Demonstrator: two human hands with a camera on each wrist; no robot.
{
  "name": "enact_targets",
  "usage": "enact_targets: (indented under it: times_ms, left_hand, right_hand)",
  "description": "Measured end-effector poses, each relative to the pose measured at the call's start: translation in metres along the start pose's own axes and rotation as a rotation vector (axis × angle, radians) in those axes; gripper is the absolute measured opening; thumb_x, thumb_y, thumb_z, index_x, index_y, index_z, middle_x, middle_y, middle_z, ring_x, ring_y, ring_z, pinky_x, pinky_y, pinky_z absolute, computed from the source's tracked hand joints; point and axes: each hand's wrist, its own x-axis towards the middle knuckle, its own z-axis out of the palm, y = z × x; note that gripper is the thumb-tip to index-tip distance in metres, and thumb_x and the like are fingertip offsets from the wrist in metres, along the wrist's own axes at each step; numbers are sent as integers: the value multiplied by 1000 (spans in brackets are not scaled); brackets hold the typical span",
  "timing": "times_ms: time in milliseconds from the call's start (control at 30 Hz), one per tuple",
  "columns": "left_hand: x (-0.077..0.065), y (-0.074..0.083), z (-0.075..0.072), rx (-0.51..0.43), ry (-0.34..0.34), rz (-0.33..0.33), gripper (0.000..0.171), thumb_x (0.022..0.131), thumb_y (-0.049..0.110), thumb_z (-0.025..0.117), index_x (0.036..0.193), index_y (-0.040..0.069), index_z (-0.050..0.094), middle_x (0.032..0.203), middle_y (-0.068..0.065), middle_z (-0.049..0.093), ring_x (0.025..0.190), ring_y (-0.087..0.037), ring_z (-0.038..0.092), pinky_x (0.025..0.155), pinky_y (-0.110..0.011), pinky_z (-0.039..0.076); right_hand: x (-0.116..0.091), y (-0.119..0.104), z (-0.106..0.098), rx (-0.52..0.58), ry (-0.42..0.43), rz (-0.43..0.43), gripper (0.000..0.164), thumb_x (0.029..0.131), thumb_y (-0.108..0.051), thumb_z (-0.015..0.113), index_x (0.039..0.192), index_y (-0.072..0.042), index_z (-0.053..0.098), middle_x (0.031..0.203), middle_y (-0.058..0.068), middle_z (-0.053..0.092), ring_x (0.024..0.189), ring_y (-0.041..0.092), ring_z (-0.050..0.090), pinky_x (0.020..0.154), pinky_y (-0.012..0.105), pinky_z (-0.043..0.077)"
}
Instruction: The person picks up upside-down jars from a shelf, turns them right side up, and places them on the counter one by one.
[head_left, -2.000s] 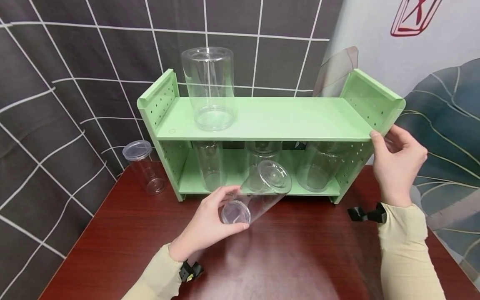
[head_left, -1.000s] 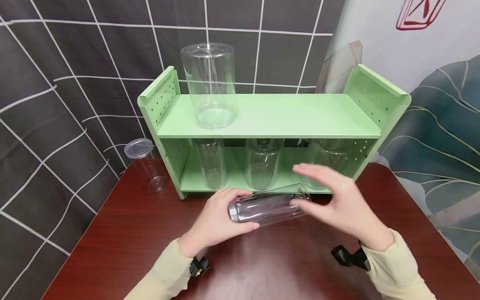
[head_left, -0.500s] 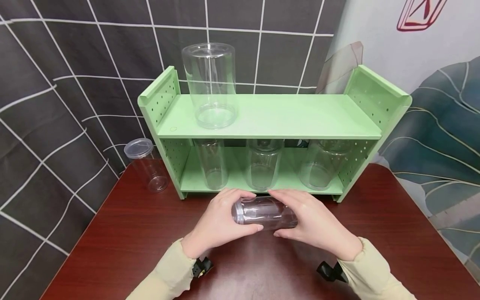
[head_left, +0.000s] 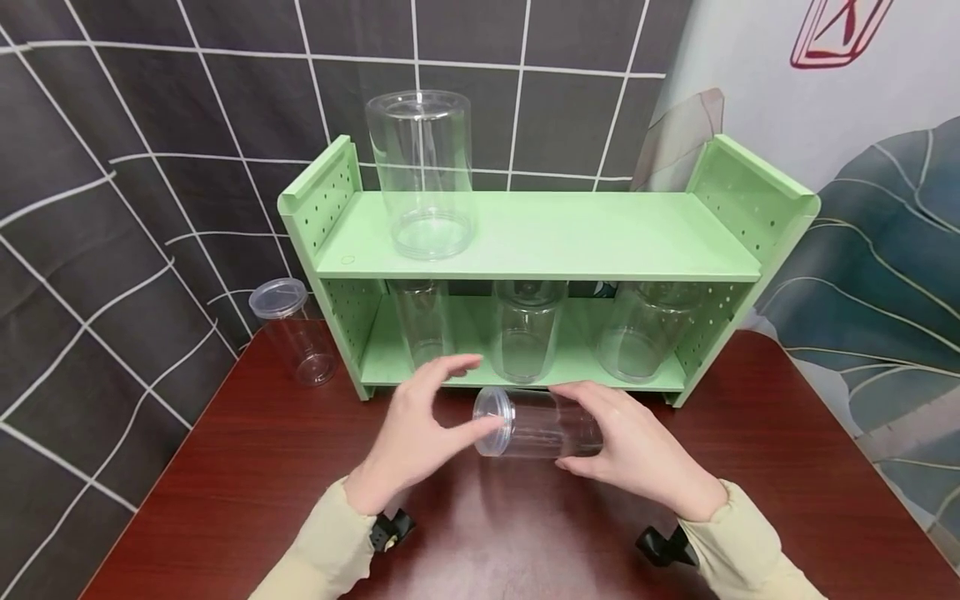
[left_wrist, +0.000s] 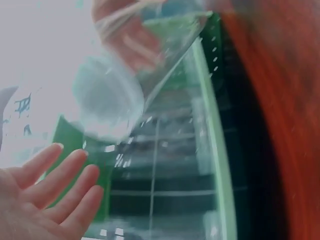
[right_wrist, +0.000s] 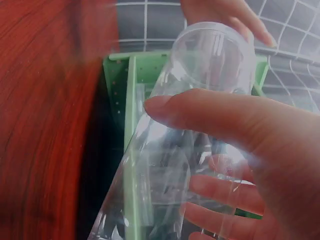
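A clear plastic jar with a clear lid is held sideways above the table, in front of the shelf. My right hand grips its base end; in the right wrist view the thumb crosses the jar's side and the fingers curl round behind it. At the lid end my left hand is spread, its thumb overlapping the lid in the head view. The left wrist view shows the left hand's fingers loosely extended and apart from the lid.
A green two-tier shelf stands on the red-brown table. One large clear jar is on its top tier. The lower tier bears three more, including a middle jar. Left of the shelf stands a lidded jar.
My right hand has left the shelf's right side and taken hold of the jar's base end. The jar turned level. My left hand has just let go and drawn back left from the lid.
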Motion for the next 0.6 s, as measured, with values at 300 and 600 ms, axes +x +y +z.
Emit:
enact_targets:
  times_ms: [300,600]
  left_hand:
    - [12,-4,-43,-13,462,134,60,78,12,89,132,5,65,128,-8,66,118,-25,60,105,-39,45]
    - [28,13,-74,48,787,43,64,78,-2,84,133,-13,53,132,-27,54,118,-38,53,105,-47,44]
  right_hand:
    - [-12,14,1,130,45,69,81,64,-24,95,133,-13,55,117,-9,61,96,14,63,79,37,56]
    - [-25,27,-7,216,164,139,84,58,-7,92,131,-10,50,116,-4,62,99,13,59,82,22,49]
